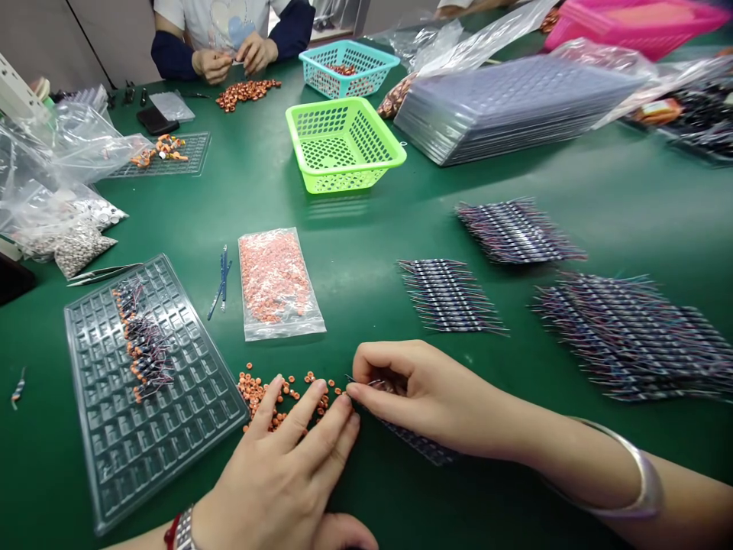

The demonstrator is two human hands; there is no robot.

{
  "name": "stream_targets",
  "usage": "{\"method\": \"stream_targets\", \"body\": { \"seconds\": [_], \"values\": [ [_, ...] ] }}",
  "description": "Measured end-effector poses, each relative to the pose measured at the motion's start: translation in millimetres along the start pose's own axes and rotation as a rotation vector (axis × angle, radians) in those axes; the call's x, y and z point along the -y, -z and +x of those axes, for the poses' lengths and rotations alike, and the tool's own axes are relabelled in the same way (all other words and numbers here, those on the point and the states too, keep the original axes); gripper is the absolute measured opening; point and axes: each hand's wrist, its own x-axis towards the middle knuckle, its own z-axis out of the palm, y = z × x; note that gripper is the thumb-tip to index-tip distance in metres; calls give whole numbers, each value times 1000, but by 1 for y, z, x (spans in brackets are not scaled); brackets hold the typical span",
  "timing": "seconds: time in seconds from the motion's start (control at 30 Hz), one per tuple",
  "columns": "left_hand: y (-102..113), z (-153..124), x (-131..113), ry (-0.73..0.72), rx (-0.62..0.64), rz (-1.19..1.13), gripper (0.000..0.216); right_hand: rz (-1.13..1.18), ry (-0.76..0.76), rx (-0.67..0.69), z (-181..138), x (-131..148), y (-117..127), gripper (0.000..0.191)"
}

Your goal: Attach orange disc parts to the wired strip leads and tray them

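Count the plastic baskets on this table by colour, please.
Green basket: 1
Turquoise basket: 1
Pink basket: 1
Total: 3

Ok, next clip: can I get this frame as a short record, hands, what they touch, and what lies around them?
left hand: fingers spread flat on the table, over loose orange rings
right hand: pinches a small wired part beside the left hand
tray: clear, compartmented, left of the hands; wired pieces in one column
nearby: bag of rings, wire bundles, green basket
others: co-worker's hands at the far edge
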Motion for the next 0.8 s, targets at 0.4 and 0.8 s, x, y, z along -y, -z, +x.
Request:
{"method": "stream_targets", "body": {
  "seconds": [0.4, 0.8],
  "values": [
    [-2, 1, 3, -9, -29, -11, 75, 0, -16, -21, 1, 1, 4, 26],
    [-7, -3, 0, -38, -197, -102, 60, -72, 32, 3, 0, -2, 3, 23]
  ]
}}
